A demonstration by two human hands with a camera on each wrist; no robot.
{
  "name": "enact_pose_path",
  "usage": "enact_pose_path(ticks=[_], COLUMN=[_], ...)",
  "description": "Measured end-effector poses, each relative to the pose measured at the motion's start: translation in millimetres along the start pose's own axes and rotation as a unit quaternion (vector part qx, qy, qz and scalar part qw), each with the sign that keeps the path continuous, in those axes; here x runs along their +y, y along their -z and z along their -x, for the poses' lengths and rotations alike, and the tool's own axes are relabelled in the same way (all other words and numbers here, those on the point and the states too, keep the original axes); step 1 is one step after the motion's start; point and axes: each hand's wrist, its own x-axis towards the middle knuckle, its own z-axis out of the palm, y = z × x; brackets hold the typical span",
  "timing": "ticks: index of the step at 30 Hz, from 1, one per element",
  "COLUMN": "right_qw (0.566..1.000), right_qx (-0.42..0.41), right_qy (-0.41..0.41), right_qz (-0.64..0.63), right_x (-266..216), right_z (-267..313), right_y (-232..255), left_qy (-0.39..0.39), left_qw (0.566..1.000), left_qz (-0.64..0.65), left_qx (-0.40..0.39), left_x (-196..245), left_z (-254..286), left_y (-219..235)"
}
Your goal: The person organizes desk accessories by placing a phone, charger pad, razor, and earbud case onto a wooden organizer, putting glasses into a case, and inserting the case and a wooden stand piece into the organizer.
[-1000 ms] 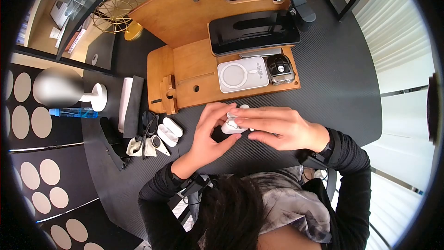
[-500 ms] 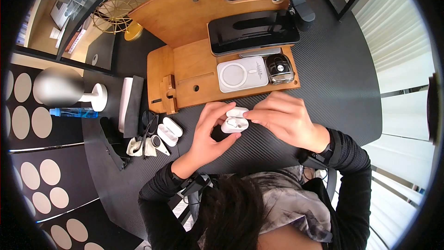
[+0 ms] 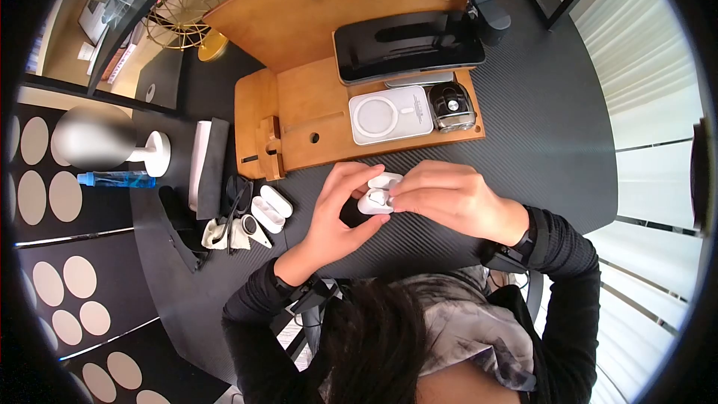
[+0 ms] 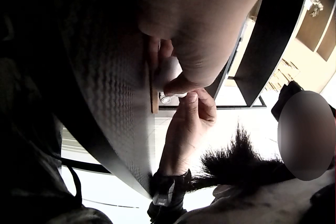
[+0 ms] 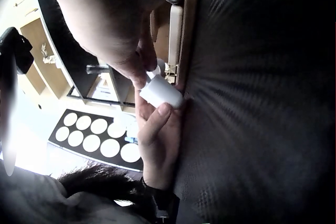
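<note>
white earbud case [image 3: 372, 205] is mid-desk, lid up, left hand [image 3: 333, 221] curled round it, thumb opposite fingers. right hand [image 3: 465, 200] fingertips were at the lid edge, now lower, over the case's 3 o'clock side; fingers bent, nearly together, can't tell what's pinched. second open case [image 3: 268, 213] at 9 o'clock. smooth wooden stand [image 3: 295, 151] at 11, glossy white charger [image 3: 411, 126] at 12, ribbed black desk [image 3: 546, 127] under all

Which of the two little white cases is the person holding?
The held white case is the one gripped by the left hand. The other white case lies open on the desk, untouched.
</note>
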Motion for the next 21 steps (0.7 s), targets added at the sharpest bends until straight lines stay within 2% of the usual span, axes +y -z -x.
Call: enact_pose_path(ticks=[4,6,10,12,13,15,16,18,21], right_qw=[1.000,0.999,0.998,0.997,0.997,0.996,0.996,0.997,0.997], right_qx=[-0.004,-0.014,-0.027,-0.054,-0.054,-0.075,-0.075,-0.066,-0.032], right_qy=[-0.001,0.037,0.047,0.026,0.026,-0.031,-0.031,0.031,-0.014], right_qz=[-0.003,-0.004,0.021,0.049,0.048,-0.026,-0.026,-0.028,-0.072], right_x=[-4.2,-3.7,-10.7,-14.9,-15.5,-15.5,-15.8,-15.4,-17.3], right_z=[0.2,1.6,-0.5,0.4,1.6,3.4,1.7,-3.0,-1.4], right_y=[-1.1,-1.3,1.6,4.8,3.1,-1.7,-3.0,-5.9,-10.4], left_qy=[0.011,0.026,0.046,0.074,0.074,0.089,0.089,0.078,0.059], left_qw=[0.999,0.987,0.973,0.952,0.952,0.951,0.952,0.952,0.963], left_qz=[0.034,0.152,0.219,0.279,0.279,0.280,0.280,0.282,0.244], left_qx=[-0.007,-0.043,-0.061,-0.100,-0.100,-0.091,-0.090,-0.089,-0.103], left_x=[1.1,3.1,8.1,8.7,9.7,11.5,10.3,5.2,2.3], left_z=[-0.3,-2.1,-5.6,-6.1,-6.5,-7.0,-7.0,-7.6,-7.3], left_y=[1.6,2.2,3.1,4.9,5.2,5.3,5.3,6.3,7.4])
